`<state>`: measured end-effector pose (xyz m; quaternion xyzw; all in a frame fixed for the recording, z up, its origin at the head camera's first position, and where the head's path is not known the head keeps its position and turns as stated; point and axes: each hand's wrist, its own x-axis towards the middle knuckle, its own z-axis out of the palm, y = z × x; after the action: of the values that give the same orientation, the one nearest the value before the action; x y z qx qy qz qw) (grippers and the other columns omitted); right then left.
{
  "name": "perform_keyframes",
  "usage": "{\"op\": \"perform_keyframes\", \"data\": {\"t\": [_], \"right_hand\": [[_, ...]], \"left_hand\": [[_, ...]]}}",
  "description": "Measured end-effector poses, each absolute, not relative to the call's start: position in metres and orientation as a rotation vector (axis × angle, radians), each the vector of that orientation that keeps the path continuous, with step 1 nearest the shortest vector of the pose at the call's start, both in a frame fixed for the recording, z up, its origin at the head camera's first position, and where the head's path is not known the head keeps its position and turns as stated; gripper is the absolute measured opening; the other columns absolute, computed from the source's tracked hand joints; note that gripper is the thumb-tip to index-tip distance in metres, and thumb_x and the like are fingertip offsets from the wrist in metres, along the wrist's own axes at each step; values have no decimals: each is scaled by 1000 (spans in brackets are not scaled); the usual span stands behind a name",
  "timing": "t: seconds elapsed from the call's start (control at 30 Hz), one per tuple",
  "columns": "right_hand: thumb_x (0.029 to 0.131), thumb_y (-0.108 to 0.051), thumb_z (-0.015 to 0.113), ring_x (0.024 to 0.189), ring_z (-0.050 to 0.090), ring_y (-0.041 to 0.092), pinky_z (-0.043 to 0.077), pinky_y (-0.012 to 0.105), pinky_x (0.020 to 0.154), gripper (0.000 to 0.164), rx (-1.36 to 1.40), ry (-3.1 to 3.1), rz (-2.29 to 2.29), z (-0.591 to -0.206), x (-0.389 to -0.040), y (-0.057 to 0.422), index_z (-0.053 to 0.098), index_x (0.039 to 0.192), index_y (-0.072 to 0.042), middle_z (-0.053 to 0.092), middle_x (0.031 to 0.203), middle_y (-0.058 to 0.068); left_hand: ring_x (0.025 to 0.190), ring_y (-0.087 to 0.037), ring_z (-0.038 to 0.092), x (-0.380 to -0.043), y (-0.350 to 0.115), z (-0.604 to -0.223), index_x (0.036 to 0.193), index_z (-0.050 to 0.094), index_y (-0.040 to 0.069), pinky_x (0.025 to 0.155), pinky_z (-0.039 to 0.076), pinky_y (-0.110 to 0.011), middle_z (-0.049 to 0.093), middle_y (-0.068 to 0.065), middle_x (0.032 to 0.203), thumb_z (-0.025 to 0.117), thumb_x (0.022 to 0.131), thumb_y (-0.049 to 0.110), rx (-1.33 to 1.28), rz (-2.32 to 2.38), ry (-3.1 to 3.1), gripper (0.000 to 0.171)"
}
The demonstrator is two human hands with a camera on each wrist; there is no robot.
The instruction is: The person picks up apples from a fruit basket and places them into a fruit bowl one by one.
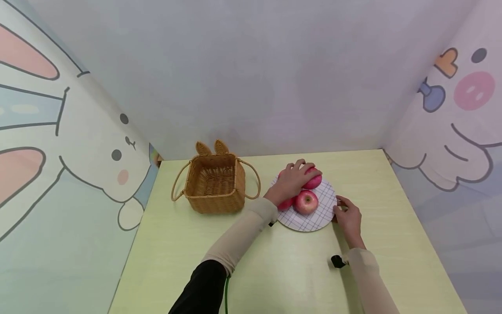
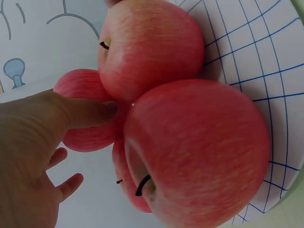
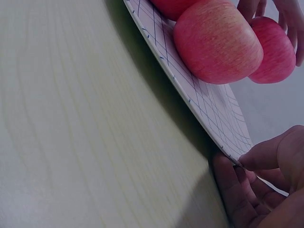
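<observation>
My left hand (image 1: 291, 182) reaches over a round white plate (image 1: 326, 213) with a blue grid pattern. Its fingers and thumb curl round a red apple (image 1: 314, 181) at the plate's far side; the left wrist view shows the thumb across this apple (image 2: 81, 83). Other red apples sit close by on the plate, one of them in front with its stem end up (image 1: 306, 202). At the plate's right edge, my right hand (image 1: 350, 221) pinches the rim, thumb on top and fingers beneath, as the right wrist view shows. The left forearm partly covers an apple.
A brown wicker basket (image 1: 215, 205) with two ear shapes and side handles stands left of the plate on the pale yellow table (image 1: 176, 257). A grey wall (image 1: 255, 78) rises behind the table, and cartoon-printed panels flank it.
</observation>
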<state>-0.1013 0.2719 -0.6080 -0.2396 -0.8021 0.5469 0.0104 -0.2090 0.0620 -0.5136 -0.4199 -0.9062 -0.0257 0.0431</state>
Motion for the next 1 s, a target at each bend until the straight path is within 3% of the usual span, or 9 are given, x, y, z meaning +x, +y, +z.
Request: {"op": "perform_keyframes", "data": {"t": [0.5,1.0], "right_hand": [[101,-8,58,74,63,6,59,22,60,48,-765,-2512,1712,-608,-103,271,55,150,-7,60,134,20],[102,-8,58,75,63,4,59,21,61,48,-750,-2504,1717,-611,-104,272,56,150,-9,60,135,19]], "left_hand": [[156,-23,23,-217,69,-527,160,34,41,124,31,-48,35,6,166,58,105,38,-1331,-11,-2850,60],[157,-24,22,-223,76,-530,160,34,43,125,31,-49,36,7,166,56,107,37,-1386,128,-2888,58]]}}
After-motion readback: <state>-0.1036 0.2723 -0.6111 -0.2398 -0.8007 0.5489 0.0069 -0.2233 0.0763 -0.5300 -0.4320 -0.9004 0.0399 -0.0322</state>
